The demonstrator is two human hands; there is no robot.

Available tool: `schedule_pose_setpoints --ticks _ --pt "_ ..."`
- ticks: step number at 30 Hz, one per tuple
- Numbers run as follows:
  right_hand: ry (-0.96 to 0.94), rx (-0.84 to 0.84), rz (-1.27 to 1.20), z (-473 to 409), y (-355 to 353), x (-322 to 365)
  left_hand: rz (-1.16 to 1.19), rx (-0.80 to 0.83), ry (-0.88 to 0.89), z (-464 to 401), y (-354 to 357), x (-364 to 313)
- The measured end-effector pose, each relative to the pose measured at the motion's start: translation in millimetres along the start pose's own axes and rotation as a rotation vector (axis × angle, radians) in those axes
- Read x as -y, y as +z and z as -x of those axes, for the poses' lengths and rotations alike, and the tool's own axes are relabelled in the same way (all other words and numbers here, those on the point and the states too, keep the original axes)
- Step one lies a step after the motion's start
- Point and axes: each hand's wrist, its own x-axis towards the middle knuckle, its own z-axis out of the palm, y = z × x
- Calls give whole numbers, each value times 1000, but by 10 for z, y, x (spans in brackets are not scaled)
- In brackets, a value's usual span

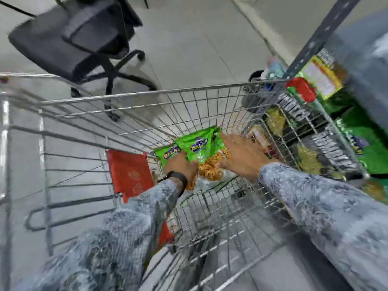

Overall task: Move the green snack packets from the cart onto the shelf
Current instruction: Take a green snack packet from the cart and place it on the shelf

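Both my arms reach down into a wire shopping cart. Several green snack packets with a blue logo and orange snacks showing lie bunched at the cart's far end. My left hand grips the packets from below on their left side, with a black band on the wrist. My right hand presses flat against the right side of the bunch, fingers spread. The shelf stands at the right, with green packets on it.
A red packet lies in the cart left of my left hand. A black office chair stands on the floor beyond the cart. Other packaged snacks fill the shelf at the right. A dark bin sits past the cart's far right corner.
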Motion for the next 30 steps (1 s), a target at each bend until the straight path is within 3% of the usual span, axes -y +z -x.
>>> schedule_pose_setpoints --ticks 3,8,12,15,19,21,26,30 --pt "3 40 -133 -453 255 -158 184 81 -174 -333 357 31" --pt "205 126 -362 -822 630 -163 317 122 -305 -471 671 69" --pt "280 127 -539 -790 644 -202 408 208 -226 -429 783 83" --pt "268 23 -778 -449 325 -319 617 244 -198 -329 763 76" --pt "198 -170 -1051 360 -241 -424 917 325 -41 471 115 -557" --pt "165 -312 -1184 860 -477 -512 972 359 151 860 -158 -922" --pt "247 -726 -1233 2481 -960 -996 879 514 538 1902 -434 -1970" --pt "441 -946 -1266 3525 -949 -1520 678 689 791 2687 -45 -2822"
